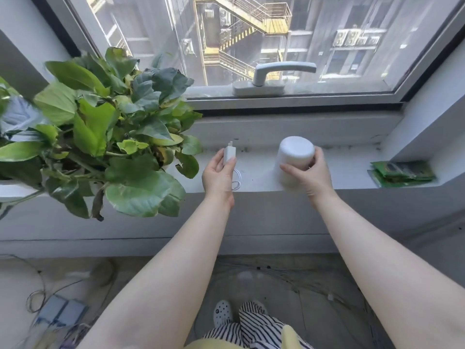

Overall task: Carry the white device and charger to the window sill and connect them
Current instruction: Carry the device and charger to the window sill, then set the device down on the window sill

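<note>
The white device (295,153), a rounded cylinder, stands on the window sill (347,170) at centre right, and my right hand (307,176) is wrapped around its side. My left hand (217,173) grips the white charger (229,152), a small plug block with its prongs pointing up, just above the sill to the left of the device. A thin white cable (237,181) coils below the charger beside my palm. Where the cable's free end lies is hidden, so I cannot tell whether it reaches the device.
A large leafy potted plant (100,132) crowds the sill's left end, close to my left hand. Green packets (402,172) lie at the sill's right end. The window handle (279,74) sits above. Cables and a power strip (60,313) lie on the floor.
</note>
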`<action>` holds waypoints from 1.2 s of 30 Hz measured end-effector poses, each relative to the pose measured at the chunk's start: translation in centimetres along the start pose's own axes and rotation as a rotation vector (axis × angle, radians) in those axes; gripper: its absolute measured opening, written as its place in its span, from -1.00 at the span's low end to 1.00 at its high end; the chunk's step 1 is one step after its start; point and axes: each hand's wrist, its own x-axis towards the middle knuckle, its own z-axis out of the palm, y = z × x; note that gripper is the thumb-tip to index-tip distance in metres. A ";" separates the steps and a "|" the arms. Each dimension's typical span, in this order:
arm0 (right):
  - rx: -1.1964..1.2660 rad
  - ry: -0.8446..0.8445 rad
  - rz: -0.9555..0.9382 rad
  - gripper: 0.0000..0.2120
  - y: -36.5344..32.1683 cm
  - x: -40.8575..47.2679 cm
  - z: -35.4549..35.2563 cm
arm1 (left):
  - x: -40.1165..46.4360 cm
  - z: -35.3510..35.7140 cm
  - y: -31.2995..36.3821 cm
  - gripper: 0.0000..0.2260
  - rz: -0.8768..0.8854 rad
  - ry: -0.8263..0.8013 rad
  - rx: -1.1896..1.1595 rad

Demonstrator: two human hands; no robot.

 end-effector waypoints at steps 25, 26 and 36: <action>0.017 -0.064 -0.050 -0.31 1.2 1.2 1.9 | 0.8 -0.5 -0.1 -0.61 0.022 0.027 -0.040; 0.014 -0.063 -0.049 -0.31 1.2 1.2 1.9 | 0.8 -0.5 -0.2 -0.61 0.022 0.023 -0.038; -0.024 -0.050 -0.056 -0.29 1.0 1.1 1.5 | 1.1 0.3 -0.4 -0.59 0.024 0.009 -0.043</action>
